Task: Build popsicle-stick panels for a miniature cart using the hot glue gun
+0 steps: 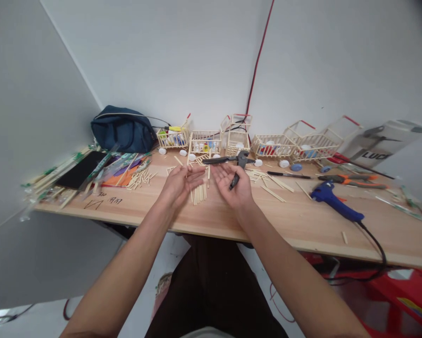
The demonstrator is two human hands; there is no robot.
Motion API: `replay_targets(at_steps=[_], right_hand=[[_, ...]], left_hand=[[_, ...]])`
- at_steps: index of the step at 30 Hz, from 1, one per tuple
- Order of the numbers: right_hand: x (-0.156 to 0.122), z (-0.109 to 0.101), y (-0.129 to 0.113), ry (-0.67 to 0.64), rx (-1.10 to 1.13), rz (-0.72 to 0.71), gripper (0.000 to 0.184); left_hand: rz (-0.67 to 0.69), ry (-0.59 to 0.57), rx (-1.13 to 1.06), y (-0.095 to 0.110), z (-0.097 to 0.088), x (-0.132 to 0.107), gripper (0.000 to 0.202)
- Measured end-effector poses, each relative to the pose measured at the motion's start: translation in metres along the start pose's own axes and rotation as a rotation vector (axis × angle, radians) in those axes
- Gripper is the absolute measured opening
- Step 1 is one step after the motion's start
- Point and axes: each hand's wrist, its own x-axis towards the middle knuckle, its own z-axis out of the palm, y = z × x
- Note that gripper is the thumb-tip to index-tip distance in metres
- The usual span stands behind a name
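My left hand (181,185) is held just above the table with its palm turned inward and its fingers stretched out. I see nothing gripped in it. Facing it, my right hand (236,188) holds black-handled cutting pliers (242,160) by the thumb. One of their handles points left across the fingertips, and the other crosses the palm. Below and between the hands lies a row of short wooden sticks (199,194). More loose sticks (256,175) are scattered to the right of the right hand.
Several small stick-built shopping carts (206,142) stand along the wall. A blue glue gun (336,202) and orange-handled pliers (354,179) lie at right. At left are a dark blue bag (122,129), a black flat panel (80,170), coloured sheets (121,176) and bagged sticks (63,171).
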Motion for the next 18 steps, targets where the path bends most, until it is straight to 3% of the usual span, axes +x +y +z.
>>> replay_targets(at_steps=[9, 14, 18], right_hand=[[-0.004, 0.009, 0.006, -0.153, -0.07, -0.001, 0.017], [-0.015, 0.015, -0.004, -0.224, -0.163, -0.05, 0.027], [-0.026, 0.009, -0.028, -0.24, -0.263, -0.105, 0.029]], left_hand=[[-0.129, -0.071, -0.15, 0.007, 0.003, 0.015, 0.024], [-0.252, -0.026, -0.242, 0.005, 0.002, 0.024, 0.026], [-0.163, -0.013, -0.227, 0.025, -0.004, 0.019, 0.03]])
